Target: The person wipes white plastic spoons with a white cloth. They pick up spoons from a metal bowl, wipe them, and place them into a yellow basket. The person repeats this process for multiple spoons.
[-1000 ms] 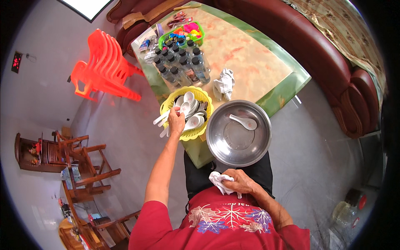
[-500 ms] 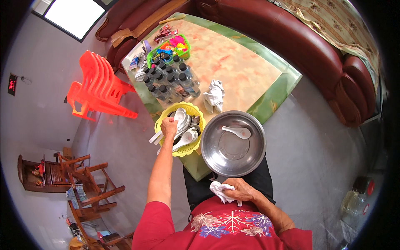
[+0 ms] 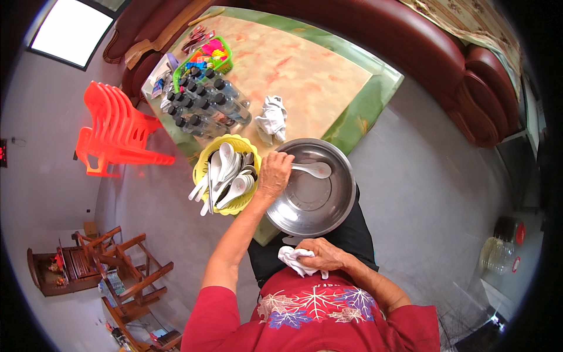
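Marble-patterned, green-edged, the bench (image 3: pixel 316 70) fills the middle of the room, with a dark red sofa (image 3: pixel 410 53) along its far side. At its near left end sits a yellow basket (image 3: pixel 246 144) heaped with white spoons (image 3: pixel 237 190); just right of it, a metal basin (image 3: pixel 305 205) has a lone spoon (image 3: pixel 319 170) in it. Judging by that split, most spoons seem gathered already, with only this one left in the basin. The left hand (image 3: pixel 275 173) reaches over the basin's left rim to the lone spoon's handle; its own back covers the fingertips, so I cannot tell whether they grip. The right hand (image 3: pixel 322 254), apart and close to the body, is clamped on a white cloth (image 3: pixel 296 261). Lower spoons in the heap are buried and uncountable, and whatever supports the basin's near side is hidden.
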A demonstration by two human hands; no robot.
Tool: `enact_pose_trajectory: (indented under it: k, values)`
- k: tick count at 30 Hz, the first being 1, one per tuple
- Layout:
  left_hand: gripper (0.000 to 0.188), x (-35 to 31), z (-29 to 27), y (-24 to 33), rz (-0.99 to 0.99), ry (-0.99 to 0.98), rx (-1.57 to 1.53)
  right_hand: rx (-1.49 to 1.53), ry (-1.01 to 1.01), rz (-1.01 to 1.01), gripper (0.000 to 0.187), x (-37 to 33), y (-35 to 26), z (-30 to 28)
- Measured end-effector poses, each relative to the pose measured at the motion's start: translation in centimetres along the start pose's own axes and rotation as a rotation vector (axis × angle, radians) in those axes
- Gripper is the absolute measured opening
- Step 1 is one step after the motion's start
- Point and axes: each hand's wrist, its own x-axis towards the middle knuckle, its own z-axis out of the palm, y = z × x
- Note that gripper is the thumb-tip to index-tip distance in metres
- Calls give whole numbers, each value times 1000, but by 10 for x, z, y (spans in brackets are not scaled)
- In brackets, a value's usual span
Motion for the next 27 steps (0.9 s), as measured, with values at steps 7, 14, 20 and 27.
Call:
enact_pose_trajectory:
  k: [7, 14, 20, 27]
  values:
    - [20, 10, 22, 24, -21, -405, 320, 20, 14, -2, 30, -4, 5, -5]
    - [31, 5, 19, 19, -600, -659, -507, -12, 12, -60, 36, -6, 11, -5]
    - [32, -10, 1, 23, -789, -540, -942, 0, 26, -7, 34, -13, 1, -6]
    - [18, -19, -62, 49, -459, -33, -328, 122, -55, 116, 31, -18, -14, -4]
